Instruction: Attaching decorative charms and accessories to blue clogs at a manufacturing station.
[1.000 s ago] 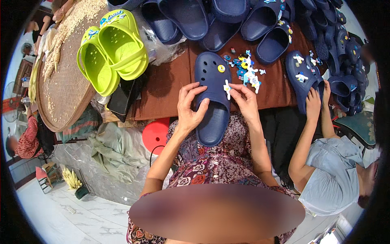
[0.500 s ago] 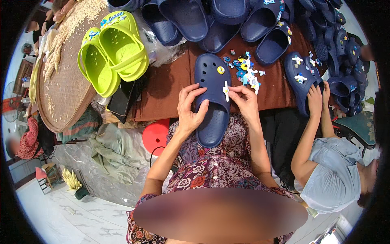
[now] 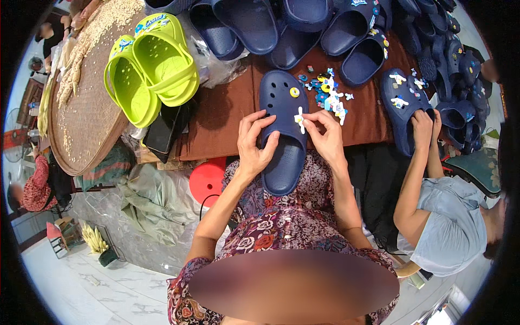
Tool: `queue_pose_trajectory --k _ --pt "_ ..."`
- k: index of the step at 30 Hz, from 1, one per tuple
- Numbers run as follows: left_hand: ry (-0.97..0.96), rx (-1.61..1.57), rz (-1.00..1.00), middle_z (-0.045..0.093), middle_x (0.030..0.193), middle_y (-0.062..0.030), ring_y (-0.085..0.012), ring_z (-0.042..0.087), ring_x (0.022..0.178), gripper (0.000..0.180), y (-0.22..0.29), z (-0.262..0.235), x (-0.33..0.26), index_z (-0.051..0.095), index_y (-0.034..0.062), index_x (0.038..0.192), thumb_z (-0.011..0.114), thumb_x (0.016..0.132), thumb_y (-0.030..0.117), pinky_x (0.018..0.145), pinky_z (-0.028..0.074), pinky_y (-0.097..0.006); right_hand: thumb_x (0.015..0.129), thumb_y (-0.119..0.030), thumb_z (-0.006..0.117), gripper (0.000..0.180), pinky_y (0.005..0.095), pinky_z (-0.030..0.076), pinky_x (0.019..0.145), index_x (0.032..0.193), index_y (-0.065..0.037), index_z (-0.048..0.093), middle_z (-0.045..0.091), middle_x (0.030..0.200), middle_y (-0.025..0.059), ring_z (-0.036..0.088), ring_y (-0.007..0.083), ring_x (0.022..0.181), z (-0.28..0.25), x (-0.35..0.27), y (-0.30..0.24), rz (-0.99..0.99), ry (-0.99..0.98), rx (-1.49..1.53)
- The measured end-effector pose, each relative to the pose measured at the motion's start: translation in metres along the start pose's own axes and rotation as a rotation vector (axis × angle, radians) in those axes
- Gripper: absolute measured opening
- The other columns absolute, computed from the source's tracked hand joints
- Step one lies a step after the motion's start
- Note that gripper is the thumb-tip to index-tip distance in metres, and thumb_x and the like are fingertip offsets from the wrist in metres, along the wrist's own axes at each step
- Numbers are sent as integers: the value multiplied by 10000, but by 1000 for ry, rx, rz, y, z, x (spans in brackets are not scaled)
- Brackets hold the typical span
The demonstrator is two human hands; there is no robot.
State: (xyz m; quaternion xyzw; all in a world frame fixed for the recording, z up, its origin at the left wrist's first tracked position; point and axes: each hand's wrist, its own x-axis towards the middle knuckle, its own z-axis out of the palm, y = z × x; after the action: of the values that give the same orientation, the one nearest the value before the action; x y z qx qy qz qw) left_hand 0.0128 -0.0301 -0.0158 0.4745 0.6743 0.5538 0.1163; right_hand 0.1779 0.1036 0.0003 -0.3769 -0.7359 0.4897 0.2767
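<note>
In the head view, holds a navy clog (image 3: 285, 127) with the left hand (image 3: 255, 142), with fingers curled over the left side of the upper and thumb bent in by the rim of the foot opening. Has this left grip parted only as wide as the stretch of upper between thumb and fingers. Points toe-away, with the front over the bench (image 3: 216, 122) and the heel past its near edge, above the lap. With the right hand (image 3: 324, 134), has the grip narrowed to a fine pinch, thumb and forefinger on a white charm (image 3: 299, 120) at the right side of the same clog. Cannot quite tell from above whether seated in a hole or only resting on the surface. Nearer the toe, bears a round yellow charm (image 3: 294, 92) too, just right of several bare holes.

Just beyond the right hand, shows a loose heap of charms (image 3: 333, 102), mostly white, blue and yellow, on brown cloth. Farther back, shows more navy clogs (image 3: 249, 24) crowded together. To the left, shows a lime-green pair (image 3: 163, 62) near a round woven tray (image 3: 97, 116) strewn with pale kernels. To the right, shows a co-worker's hands (image 3: 421, 130) at another charm-trimmed clog (image 3: 397, 108).
</note>
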Motion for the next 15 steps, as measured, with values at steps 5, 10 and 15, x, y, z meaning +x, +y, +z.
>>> queue_pose_trajectory --k 5,10,15 --pt "-6 1 -5 605 1290 -179 -330 583 1189 333 1 1 -2 707 63 1199 740 877 140 1011 466 -424 961 -124 717 217 186 497 725 1138 3 717 648 985 13 630 53 886 7 -14 16 22 68 269" --pt "-1 -18 -12 603 1286 -183 -344 581 1177 349 2 1 -3 707 69 1202 757 871 165 998 475 -427 946 -107 731 247 197 514 720 1164 -2 682 669 1011 41 656 66 866 13 -12 27 118 63 360" --pt "-15 -13 -9 608 1282 -185 -346 587 1169 345 0 -2 -2 705 65 1205 749 878 166 994 479 -429 943 -89 724 196 196 512 697 1107 5 673 675 994 43 664 74 802 11 -6 17 150 34 281"
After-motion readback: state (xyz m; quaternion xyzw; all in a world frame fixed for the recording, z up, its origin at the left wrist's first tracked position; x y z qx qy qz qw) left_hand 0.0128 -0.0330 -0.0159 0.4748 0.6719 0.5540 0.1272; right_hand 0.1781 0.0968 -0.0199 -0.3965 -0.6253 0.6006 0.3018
